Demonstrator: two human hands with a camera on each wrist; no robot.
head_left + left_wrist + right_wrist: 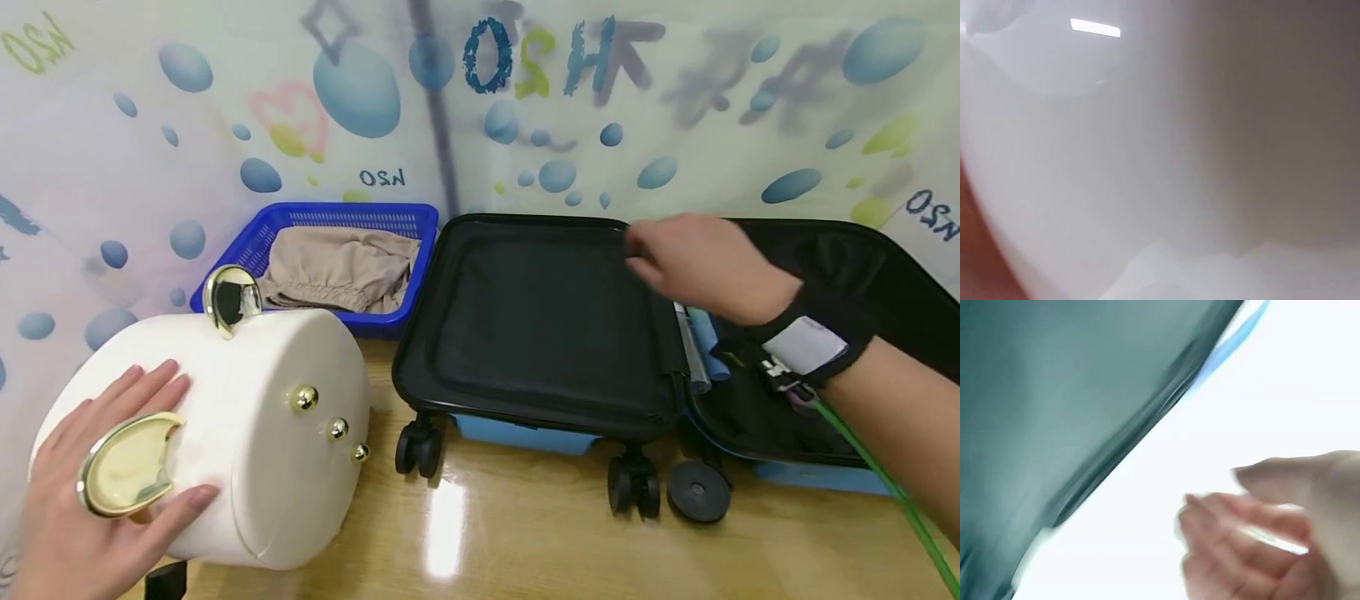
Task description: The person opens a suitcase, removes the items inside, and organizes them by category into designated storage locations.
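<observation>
my left hand (90, 492) lies flat, fingers spread, on the cream round case (247, 433) with gold studs. my right hand (697, 262), fingers loosely curled and empty, hovers over the open black suitcase (540, 325); a blue basket (225, 279) of beige cloth sits far left.

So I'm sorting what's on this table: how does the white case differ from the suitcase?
The white case is cream, rounded like a drum, with gold fittings; the suitcase is flat-sided, black-lined with a blue shell. The white case is closed and lies on its side under the left hand; the suitcase lies open, with the right hand over its hinge edge. Only the suitcase has wheels. Both rest on the wooden table.
</observation>
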